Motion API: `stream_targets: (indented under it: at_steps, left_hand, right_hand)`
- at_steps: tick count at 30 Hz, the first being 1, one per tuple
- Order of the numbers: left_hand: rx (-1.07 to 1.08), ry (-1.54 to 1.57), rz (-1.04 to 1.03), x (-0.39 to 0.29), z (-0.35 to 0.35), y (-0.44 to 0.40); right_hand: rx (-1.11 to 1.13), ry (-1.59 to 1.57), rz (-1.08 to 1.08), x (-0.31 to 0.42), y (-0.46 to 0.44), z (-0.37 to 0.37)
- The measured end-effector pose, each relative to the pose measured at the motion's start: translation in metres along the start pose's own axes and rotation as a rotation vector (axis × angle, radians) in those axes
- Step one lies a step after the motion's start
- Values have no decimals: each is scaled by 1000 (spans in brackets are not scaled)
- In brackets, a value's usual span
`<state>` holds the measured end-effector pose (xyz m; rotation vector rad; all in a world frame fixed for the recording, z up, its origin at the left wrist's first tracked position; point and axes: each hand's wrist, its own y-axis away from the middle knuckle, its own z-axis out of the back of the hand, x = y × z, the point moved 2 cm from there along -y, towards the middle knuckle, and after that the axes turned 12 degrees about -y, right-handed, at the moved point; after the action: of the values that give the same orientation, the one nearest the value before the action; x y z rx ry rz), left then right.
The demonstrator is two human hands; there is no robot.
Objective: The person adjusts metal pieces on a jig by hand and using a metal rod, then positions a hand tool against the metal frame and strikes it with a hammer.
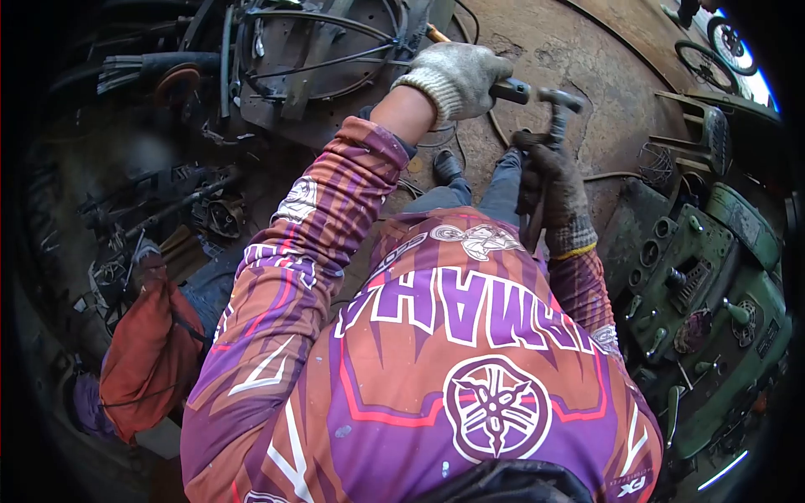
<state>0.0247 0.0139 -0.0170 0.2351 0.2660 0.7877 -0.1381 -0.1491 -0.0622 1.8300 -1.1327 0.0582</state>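
Observation:
My left hand, in a whitish knitted glove, is closed in a fist around a tool with a black end; the rest of that tool is hidden in the fist. My right hand, in a dark, dirty glove, grips a hammer by its shaft. The hammer's metal head lies just right of the black end; whether they touch, I cannot tell. A short orange-brown rod end shows just beyond my left hand, and what it belongs to is unclear.
Left of my hands, a dark bench carries a round metal frame and rods. A person in a red top is at lower left among scrap. A green machine with levers stands at right, near a plastic chair. Cables cross the floor.

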Motion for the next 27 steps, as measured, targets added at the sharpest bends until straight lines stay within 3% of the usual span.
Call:
stream_targets:
  at_steps: [2,3,6,14,16,18,19,20,22,23,27]
  left_hand:
    - [7,7,-9,0,0,1]
    - [14,10,3,0,-2,0]
    - [-6,17,-17,1,-3,2]
    - [-21,23,-28,3,-3,5]
    - [-19,34,-35,3,0,8]
    - [-34,35,-27,4,-4,6]
    - [-49,32,-24,4,-5,5]
    - [-51,33,-24,3,-6,4]
    - [-65,28,0,3,-5,5]
    - [-64,26,0,6,-3,6]
    - [12,21,78,16,5,18]
  right_hand:
    - [-70,-150,91,4,6,5]
    - [47,-255,193,5,0,8]
    - [27,-297,316,6,-2,19]
    - [-40,-38,-19,-10,-3,-7]
    - [22,-33,49,-5,-7,5]
    - [97,-322,284,-4,-7,12]
    - [37,-321,384,-6,-12,14]
    - [38,-319,384,-8,-13,15]
    - [-38,-120,184,-15,-11,-3]
    - [-25,122,89,-17,-7,-17]
    - [-24,91,94,-10,-10,-19]
